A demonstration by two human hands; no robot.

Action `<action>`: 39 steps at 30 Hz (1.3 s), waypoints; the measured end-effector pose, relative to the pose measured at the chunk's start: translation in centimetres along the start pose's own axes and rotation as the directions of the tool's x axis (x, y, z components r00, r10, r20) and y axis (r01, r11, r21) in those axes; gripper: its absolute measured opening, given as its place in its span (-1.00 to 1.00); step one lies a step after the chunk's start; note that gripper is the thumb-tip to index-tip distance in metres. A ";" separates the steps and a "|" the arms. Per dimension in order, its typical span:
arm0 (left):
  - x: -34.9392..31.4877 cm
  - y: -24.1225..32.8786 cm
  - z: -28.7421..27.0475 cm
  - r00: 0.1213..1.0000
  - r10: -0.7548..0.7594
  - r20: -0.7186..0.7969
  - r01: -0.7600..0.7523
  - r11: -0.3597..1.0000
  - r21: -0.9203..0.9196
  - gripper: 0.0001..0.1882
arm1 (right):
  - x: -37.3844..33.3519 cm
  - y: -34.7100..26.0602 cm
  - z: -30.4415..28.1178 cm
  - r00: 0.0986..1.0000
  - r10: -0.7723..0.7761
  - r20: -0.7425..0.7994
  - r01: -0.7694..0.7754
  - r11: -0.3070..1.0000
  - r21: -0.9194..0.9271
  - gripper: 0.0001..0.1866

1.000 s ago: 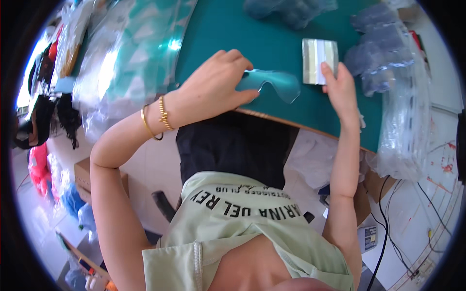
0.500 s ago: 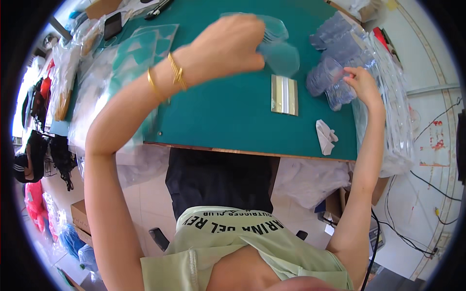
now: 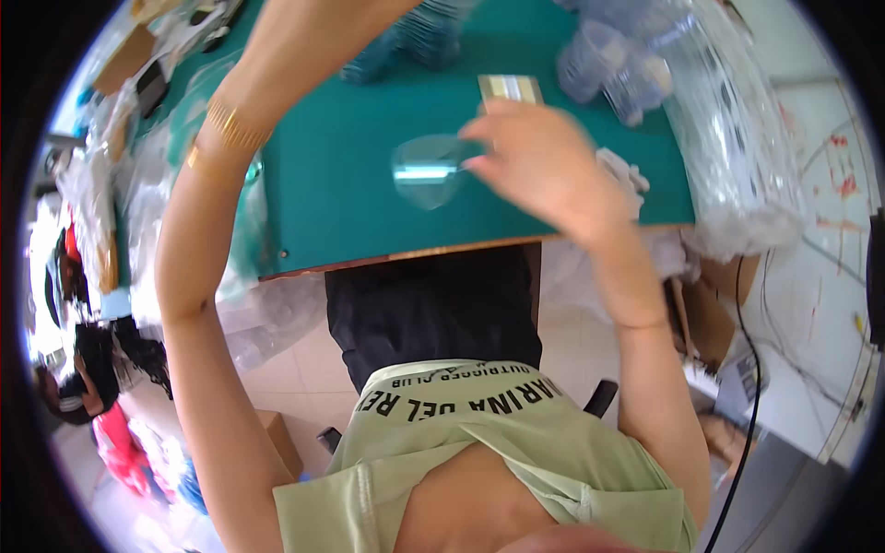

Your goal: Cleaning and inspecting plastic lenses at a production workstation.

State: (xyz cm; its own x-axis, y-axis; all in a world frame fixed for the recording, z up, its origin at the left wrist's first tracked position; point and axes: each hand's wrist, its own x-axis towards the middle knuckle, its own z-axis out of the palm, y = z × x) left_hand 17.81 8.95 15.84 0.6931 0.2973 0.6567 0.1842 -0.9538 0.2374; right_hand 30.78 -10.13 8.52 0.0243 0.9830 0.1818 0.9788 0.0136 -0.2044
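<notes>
Between the fingertips and thumb of my right hand (image 3: 544, 166) is the edge of a thin, clear, rounded plastic piece (image 3: 424, 189). It hangs above the green table mat (image 3: 350, 207) and catches a bright reflection. My left hand (image 3: 336, 23) reaches up past the top edge of the view, so its fingers are cut off. Just beside it are stacks of similar bluish clear pieces (image 3: 431, 35). More stacked clear pieces (image 3: 590, 64) lie at the far right. A small pale striped packet (image 3: 510, 88) rests beyond my right hand, partly covered by it.
A crumpled white scrap (image 3: 625, 175) lies right of my right hand. Large clear plastic bags (image 3: 728, 120) line the table's right side, with more plastic sheeting (image 3: 147, 203) on the left. The table's near edge (image 3: 424, 252) runs in front of me.
My right hand has come from the right-hand stacks toward the middle, bringing a clear piece. My left hand has moved farther away and left. The whole view has shifted too.
</notes>
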 end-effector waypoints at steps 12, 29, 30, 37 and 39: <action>-21.1 1.9 -0.1 0.828 -0.428 0.361 0.470 0.882 -0.034 -0.33 | -12.8 9.0 2.6 0.752 0.634 -0.178 -0.551 0.754 0.358 -0.70; -22.4 0.6 1.6 0.849 -0.453 0.271 0.490 0.868 -0.084 -0.35 | 1.8 -5.1 10.5 0.953 0.053 -0.298 0.039 0.955 0.294 -0.86; -22.5 0.6 1.5 0.845 -0.456 0.280 0.493 0.866 -0.079 -0.35 | 1.7 -5.2 10.7 0.954 0.045 -0.297 0.046 0.955 0.293 -0.86; -22.2 0.7 1.6 0.804 -0.507 0.312 0.551 0.832 -0.065 -0.36 | 2.7 -8.5 11.9 0.948 -0.071 -0.309 0.188 0.910 0.368 -0.80; -22.3 0.8 1.5 0.812 -0.505 0.292 0.536 0.844 -0.031 -0.35 | 2.8 -7.1 11.9 0.931 -0.046 -0.361 0.155 0.948 0.278 -0.79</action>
State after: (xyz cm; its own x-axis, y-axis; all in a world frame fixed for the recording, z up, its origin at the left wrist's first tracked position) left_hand 3.51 1.46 0.30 0.6734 0.7104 0.2048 0.5051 -0.6444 0.5741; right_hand 21.45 -5.30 -0.93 0.0508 0.8488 0.5262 0.8752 0.2160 -0.4329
